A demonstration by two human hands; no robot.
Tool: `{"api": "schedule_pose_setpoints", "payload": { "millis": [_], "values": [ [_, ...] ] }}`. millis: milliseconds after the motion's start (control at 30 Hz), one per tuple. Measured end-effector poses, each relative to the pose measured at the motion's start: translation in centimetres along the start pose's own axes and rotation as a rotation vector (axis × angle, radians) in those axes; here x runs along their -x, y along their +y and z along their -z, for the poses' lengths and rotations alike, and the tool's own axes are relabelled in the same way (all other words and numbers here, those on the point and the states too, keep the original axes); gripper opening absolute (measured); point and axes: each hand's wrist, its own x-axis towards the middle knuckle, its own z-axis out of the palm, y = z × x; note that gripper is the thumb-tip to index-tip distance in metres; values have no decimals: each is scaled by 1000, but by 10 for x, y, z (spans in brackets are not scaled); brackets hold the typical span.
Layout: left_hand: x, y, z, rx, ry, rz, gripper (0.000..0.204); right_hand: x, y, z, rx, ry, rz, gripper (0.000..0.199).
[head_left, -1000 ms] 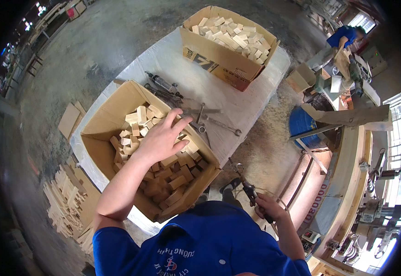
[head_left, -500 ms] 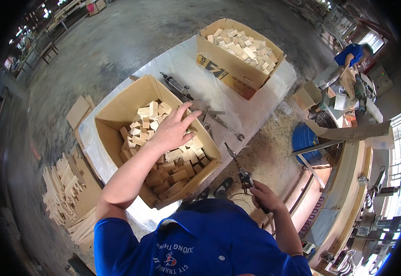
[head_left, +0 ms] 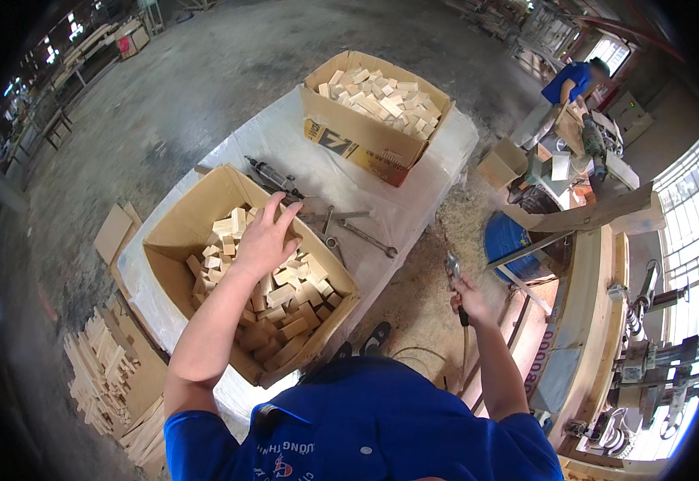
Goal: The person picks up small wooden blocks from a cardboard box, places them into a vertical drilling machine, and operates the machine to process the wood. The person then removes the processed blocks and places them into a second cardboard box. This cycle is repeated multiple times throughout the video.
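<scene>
Spreading left hand (head_left: 261, 245) over blocks (head_left: 290, 297) in near box (head_left: 226, 192), fingers (head_left: 289, 215) at its right rim, grip there impossible to tell; grasping tool (head_left: 453, 266) in right hand (head_left: 473, 303), right of near box, with wrenches (head_left: 369, 238) just beside near box's right rim.

Hands (head_left: 263, 244) apart, left spread, right (head_left: 470, 301) curled

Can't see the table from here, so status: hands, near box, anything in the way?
Left hand at rim of near box. Right hand gripping handheld tool. Wood blocks inside box. Wrench beside it.
</scene>
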Motion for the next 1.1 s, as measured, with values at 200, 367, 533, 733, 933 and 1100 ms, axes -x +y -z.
{"api": "schedule_pose_setpoints", "payload": {
  "millis": [200, 367, 533, 733, 933, 1100],
  "values": [
    [-2, -4, -2, -21, 43, -24, 69, -65, -69, -2, 57, 8, 143, 27],
    [-2, -10, 2, -73, 185, 214, 81, -90, -94, -36, 214, -104, 60, 39],
    [-9, -34, 11, -131, 27, 501, 81, -91, -81, -71, 220, -369, 42, 40],
    [-7, -31, -16, -227, -788, 329, 82, -146, -74, -157, 414, -376, 205, 37],
    [-4, -52, -23, -229, -672, 261, 83, -192, -115, -252, 1041, -110, 1225, 28],
    [0, -66, -19, -180, -478, 425, 44, -135, -150, -304, 276, -472, 689, 29]
  ]
}}
